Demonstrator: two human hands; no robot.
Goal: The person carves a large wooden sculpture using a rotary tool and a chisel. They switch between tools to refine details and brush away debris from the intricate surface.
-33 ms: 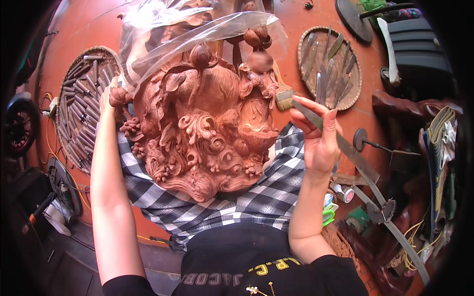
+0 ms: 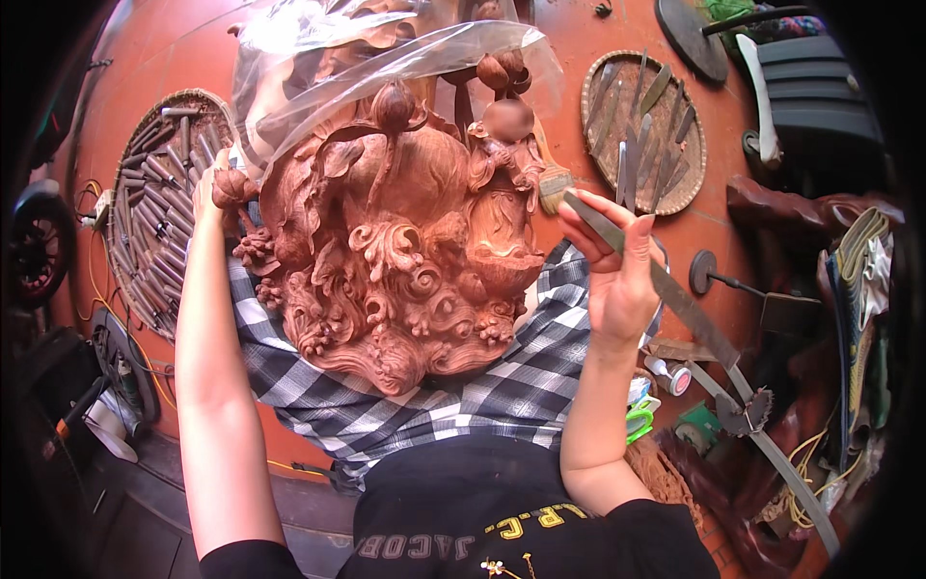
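Note:
A reddish-brown wood carving (image 2: 415, 174), with scrolls, buds and a small figure, rests over my lap on black-and-white checked cloth (image 2: 347, 415). At its left edge my left hand (image 2: 206, 193) is against the carving beside a round bud; its fingertips are largely hidden there. Between the thumb and fingers of my right hand (image 2: 617, 270) is a long flat metal file (image 2: 690, 309). The file slants from upper left to lower right, its upper end near the carving's right side. A flat brush (image 2: 554, 183) with pale bristles lies just beyond that end.
Clear plastic sheeting (image 2: 386, 68) covers the carving's far part. A round basket (image 2: 174, 101) of handled tools stands left; another basket (image 2: 702, 174) with files stands right. A toothed metal piece (image 2: 748, 413), a dark stool (image 2: 810, 96) and carved wood (image 2: 801, 205) crowd the right.
My right hand and the file have shifted slightly left and down. My left hand and the carving stay almost in place.

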